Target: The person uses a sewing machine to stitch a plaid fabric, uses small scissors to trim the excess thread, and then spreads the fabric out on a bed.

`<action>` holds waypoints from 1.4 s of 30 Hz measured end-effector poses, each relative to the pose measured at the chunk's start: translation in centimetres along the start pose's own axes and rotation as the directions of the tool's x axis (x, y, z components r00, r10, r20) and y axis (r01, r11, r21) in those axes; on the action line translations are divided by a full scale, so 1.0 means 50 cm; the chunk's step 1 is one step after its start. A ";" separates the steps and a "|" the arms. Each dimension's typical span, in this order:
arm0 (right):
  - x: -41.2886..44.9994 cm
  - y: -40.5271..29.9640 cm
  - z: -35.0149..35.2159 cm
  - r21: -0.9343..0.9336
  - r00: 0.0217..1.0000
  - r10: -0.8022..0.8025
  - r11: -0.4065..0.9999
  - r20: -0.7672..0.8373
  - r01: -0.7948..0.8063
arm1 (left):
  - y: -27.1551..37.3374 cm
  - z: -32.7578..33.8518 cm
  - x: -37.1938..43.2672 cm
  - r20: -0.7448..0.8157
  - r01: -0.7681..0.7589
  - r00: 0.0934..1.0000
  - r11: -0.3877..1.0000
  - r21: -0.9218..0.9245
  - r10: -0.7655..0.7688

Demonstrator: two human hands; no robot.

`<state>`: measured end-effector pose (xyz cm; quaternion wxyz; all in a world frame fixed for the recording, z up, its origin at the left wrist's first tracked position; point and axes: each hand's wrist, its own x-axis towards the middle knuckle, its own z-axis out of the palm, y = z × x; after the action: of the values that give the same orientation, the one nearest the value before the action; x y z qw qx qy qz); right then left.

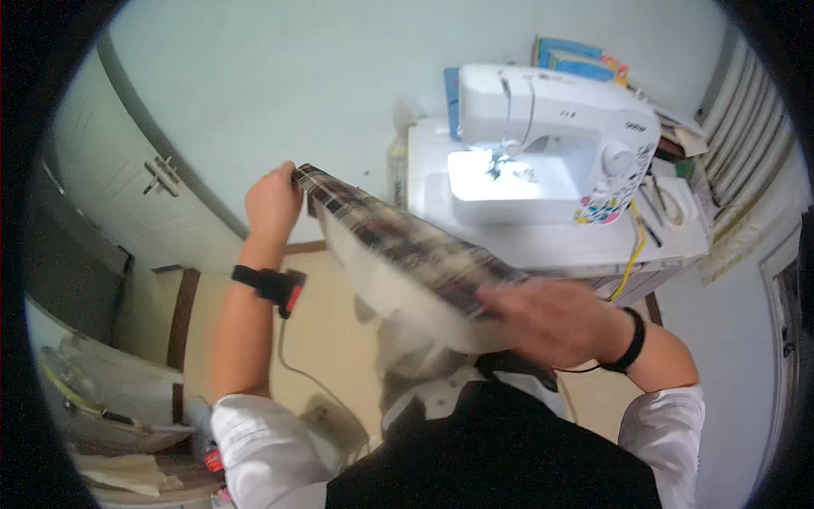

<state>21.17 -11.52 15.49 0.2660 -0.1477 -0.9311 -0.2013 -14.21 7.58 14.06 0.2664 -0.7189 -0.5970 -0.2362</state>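
Observation:
A piece of plaid fabric (407, 245) with a pale backing (381, 280) stretches slantwise between my two hands, in the air in front of my body. My left hand (272, 197) pinches its upper left corner, high up near the wall. At the lower right end my right hand (556, 321), blurred by motion, lies over the cloth and appears to grip its edge; the fingertips are indistinct. Behind the fabric to the right stands a white Brother sewing machine (559, 114), its lamp lit over the needle area. Neither hand touches the machine.
The machine rests on a white table (496, 245). A yellow cord (631, 261) hangs over the table's front edge, near scissors-like tools (652, 210). Blue packets (572, 54) are behind the machine. A radiator (750, 121) is at right, a door (140, 153) at left. A cable hangs from my left wrist strap (270, 286).

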 end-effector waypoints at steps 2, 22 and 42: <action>0.012 -0.043 0.073 0.013 0.979 -0.203 0.979 -0.006 0.203 | 0.005 0.049 -0.050 0.170 0.165 0.976 0.976 -0.143 -0.140; 0.103 -0.173 0.235 0.296 0.898 -0.392 0.850 -0.200 0.437 | -0.060 0.142 -0.355 0.738 0.515 0.667 -0.650 -0.559 -0.105; 0.115 -0.203 0.255 0.734 0.988 -0.154 0.668 -0.022 0.121 | -0.019 0.118 -0.400 0.766 0.694 0.611 -0.330 -0.640 -0.202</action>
<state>7.07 -13.65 5.75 0.2672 0.0376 -0.9474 0.1721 -18.52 -3.02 -3.42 -0.5608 -0.3844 -0.5005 -0.5359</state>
